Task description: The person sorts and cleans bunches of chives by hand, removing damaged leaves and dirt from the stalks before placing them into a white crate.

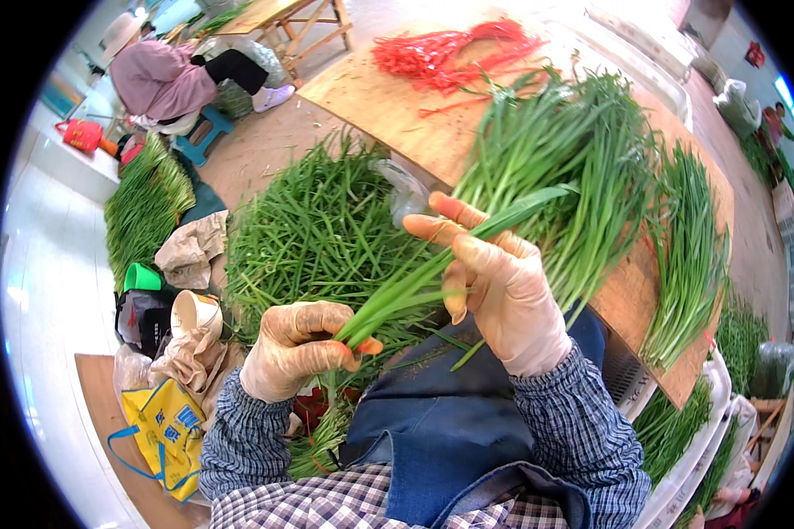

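Green leaves (397, 307) stretch in a thin bunch between the two hands, near a big loose heap (318, 229). The left hand (298, 348) pinches them at their near left end, thumb and fingers pressed together. The right hand (513, 291) has some fingers spread, and the leaves run between them; I cannot tell how hard it squeezes. On the right, a wooden table (388, 123) holds a big leafy pile (560, 167) and a smaller pile (690, 256). Red strings (450, 55) lie at its far end. Far left, a person (157, 79) sits on a blue stool (205, 134).
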`<control>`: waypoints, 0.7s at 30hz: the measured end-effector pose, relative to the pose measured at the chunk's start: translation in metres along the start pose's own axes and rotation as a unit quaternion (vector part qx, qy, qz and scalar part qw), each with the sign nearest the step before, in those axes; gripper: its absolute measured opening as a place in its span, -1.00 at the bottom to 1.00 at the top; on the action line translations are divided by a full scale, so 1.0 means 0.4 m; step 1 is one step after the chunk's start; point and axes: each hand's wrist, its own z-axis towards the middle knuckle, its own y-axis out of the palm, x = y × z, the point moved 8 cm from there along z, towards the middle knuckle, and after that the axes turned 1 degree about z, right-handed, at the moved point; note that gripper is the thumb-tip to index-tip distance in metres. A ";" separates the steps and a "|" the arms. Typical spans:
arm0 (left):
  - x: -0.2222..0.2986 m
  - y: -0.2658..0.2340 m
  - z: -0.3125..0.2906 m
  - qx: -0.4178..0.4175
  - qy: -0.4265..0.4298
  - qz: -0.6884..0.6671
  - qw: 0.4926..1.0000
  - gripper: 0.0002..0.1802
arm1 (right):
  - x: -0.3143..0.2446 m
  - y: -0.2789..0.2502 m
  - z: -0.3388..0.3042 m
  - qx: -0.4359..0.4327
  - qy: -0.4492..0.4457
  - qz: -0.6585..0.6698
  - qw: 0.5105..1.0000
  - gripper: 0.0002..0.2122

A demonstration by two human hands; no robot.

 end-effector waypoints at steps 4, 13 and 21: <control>0.005 -0.041 -0.045 0.040 -0.023 0.027 0.999 -0.78 | -0.065 0.176 0.005 -0.022 -0.028 -0.220 0.975 -0.63; 0.025 -0.020 0.052 0.111 0.009 -0.107 0.988 -0.69 | -0.166 0.179 0.093 0.068 -0.107 -0.350 0.928 -0.67; -0.038 -0.007 0.101 0.134 -0.009 -0.040 0.990 -0.72 | -0.009 -0.022 0.009 0.110 0.077 -0.294 0.946 -0.58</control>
